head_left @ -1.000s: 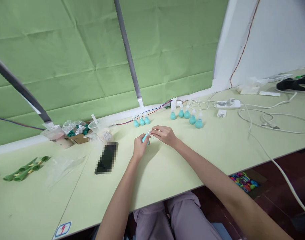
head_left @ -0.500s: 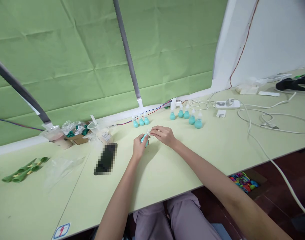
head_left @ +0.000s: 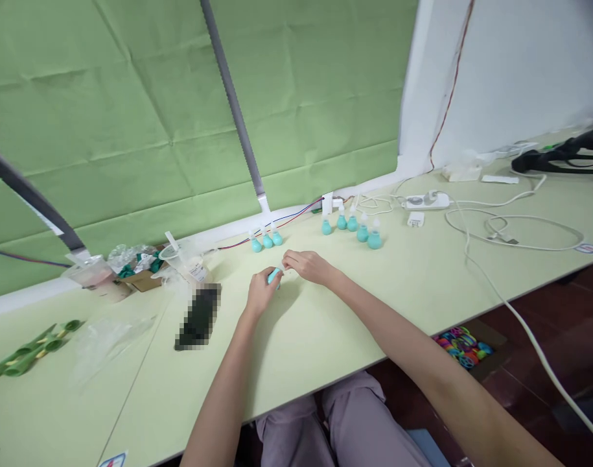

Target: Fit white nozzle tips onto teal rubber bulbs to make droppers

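Note:
My left hand [head_left: 260, 293] is closed around a small teal squeeze bulb [head_left: 273, 276], tilted up to the right above the table. My right hand [head_left: 308, 266] meets it from the right, thumb and fingers pinched together at the bulb's tip end. What lies between those fingertips is too small and covered to make out. Beyond my hands, three teal bulbs with clear tips [head_left: 267, 240] stand in a row. Farther right is a second group of several such bulbs [head_left: 363, 233], most with whitish tips.
Left of my hands lies a dark pixelated flat object [head_left: 197, 318]. Behind it are a plastic cup [head_left: 192, 264] and an open cardboard box [head_left: 145, 280] with wrappers. A power strip [head_left: 426, 201] and white cables lie at right. A box of colourful rings [head_left: 464, 347] sits below the table edge.
The view has shifted slightly to the right. My right fingertips have come in over the bulb's clear tip, which showed more plainly before. The left hand still holds the bulb.

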### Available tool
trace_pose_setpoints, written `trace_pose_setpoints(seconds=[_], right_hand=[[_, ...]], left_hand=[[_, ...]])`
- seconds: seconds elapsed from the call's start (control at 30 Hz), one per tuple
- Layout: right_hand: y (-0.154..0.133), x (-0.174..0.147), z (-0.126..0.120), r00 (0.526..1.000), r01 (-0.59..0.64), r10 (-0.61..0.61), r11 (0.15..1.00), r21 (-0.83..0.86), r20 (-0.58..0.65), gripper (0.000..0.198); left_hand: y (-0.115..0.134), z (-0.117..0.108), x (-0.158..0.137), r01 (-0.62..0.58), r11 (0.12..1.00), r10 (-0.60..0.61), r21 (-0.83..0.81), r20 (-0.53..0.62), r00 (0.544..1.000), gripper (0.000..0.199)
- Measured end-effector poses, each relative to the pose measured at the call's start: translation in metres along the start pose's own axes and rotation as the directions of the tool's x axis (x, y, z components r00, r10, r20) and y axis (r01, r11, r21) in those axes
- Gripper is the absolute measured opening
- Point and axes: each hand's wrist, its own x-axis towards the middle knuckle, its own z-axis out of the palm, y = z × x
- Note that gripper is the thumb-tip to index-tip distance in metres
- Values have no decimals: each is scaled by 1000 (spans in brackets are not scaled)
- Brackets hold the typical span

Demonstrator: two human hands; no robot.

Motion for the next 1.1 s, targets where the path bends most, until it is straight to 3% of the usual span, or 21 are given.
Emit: trace_pose_setpoints(seconds=[0.17,0.3,0.4,0.5,0.57,0.6,0.67,0.73,0.83,1.0,1.1], right_hand=[[-5,5,-6,993,-97,89,989,115,76,21],[-9,10,-3,937,-313,348,872,376,-26,15],[-5,15,0,813,-381,575,645,662,-92,14],[12,16,-1,626,-329,774,369,869,-93,14],[28,11,-4,539,-302,837,300,905,-97,15],[35,7,-5,533,-316,842,294,902,-88,16],[46,-1,-3,573,-394,819,296,870,-19,16],[50,-10,4,626,-502,773,297,812,104,14],[48,-20,15,661,-635,698,326,700,275,9],[42,-25,16,687,-726,606,565,391,401,3],[42,-26,13,681,-726,595,627,284,427,4]], left_hand=[[-3,-5,2,-6,1000,6,8,32,999,37],[-2,-8,2,-31,999,31,-10,8,999,38],[-7,-9,3,-40,999,40,-18,-42,998,37],[-16,-12,4,-2,1000,2,-1,-100,995,38],[-22,-14,5,38,999,-41,-28,-146,988,38],[-23,-15,5,52,997,-60,-56,-166,984,38],[-23,-16,5,59,991,-81,-121,-189,979,39],[-21,-16,4,48,985,-80,-164,-192,978,40],[-16,-14,3,42,984,-72,-175,-173,982,42],[-14,-12,2,53,985,-79,-166,-154,985,44],[-15,-11,2,49,987,-71,-154,-142,987,44]])
